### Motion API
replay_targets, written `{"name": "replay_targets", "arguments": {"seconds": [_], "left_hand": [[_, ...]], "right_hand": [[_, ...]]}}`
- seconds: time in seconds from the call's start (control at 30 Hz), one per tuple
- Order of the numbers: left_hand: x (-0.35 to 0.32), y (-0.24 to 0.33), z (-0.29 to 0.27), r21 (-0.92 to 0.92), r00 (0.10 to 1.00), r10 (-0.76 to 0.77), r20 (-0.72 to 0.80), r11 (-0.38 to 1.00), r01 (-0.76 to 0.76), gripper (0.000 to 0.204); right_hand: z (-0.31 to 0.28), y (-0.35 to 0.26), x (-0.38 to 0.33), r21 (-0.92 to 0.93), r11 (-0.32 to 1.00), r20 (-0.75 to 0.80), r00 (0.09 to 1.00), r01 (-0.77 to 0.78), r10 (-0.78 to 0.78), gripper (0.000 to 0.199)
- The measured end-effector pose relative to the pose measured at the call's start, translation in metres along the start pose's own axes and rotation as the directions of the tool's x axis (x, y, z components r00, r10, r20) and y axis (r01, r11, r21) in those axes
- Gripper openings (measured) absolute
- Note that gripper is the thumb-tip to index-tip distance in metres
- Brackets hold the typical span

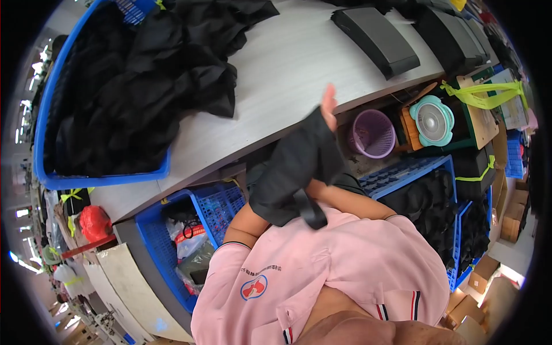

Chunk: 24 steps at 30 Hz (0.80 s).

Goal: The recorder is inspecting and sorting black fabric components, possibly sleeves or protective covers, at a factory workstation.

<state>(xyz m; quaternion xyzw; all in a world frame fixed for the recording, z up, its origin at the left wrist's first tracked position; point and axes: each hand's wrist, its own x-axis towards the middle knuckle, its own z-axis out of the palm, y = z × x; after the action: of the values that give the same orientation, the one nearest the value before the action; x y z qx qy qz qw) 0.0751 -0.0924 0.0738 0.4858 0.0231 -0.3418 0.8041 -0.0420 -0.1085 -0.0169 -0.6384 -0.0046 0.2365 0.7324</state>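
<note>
Head view: black cloth piece (299, 167) draped over raised hands (329, 106), grip hidden, cannot tell; black fabric heap (144, 80) at ten o'clock on table (287, 63), seemingly unprocessed

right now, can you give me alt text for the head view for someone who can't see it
A person in a pink shirt holds a black fabric piece over one raised hand, whose fingers poke out above it. Ahead, a grey table carries a blue crate heaped with black cloth; a purple basket sits below.
</note>
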Motion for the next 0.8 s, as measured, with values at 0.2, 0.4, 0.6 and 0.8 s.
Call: {"name": "replay_targets", "arguments": {"seconds": [0.2,0.4,0.6,0.8], "left_hand": [[-0.085,0.006,-0.049,0.208,0.893,0.398,-0.212,0.911,-0.357,0.066],[-0.106,0.020,-0.036,-0.075,0.927,0.244,-0.284,0.959,-0.275,0.059],[-0.134,0.018,-0.033,0.856,0.880,0.458,-0.127,0.499,-0.136,0.040],[-0.112,0.020,-0.059,0.827,0.645,0.690,0.330,0.118,-0.549,0.027]], "right_hand": [[-0.029,-0.055,-0.034,-0.224,0.922,-0.552,0.739,0.316,-0.387,0.039],[-0.004,-0.097,-0.029,-0.847,0.306,-0.109,0.423,0.435,-0.900,0.060],[-0.011,-0.103,-0.023,-0.751,0.577,-0.332,0.572,0.321,-0.750,0.013],[-0.043,-0.120,-0.050,0.328,0.867,-0.190,0.925,0.375,-0.329,0.021]]}}
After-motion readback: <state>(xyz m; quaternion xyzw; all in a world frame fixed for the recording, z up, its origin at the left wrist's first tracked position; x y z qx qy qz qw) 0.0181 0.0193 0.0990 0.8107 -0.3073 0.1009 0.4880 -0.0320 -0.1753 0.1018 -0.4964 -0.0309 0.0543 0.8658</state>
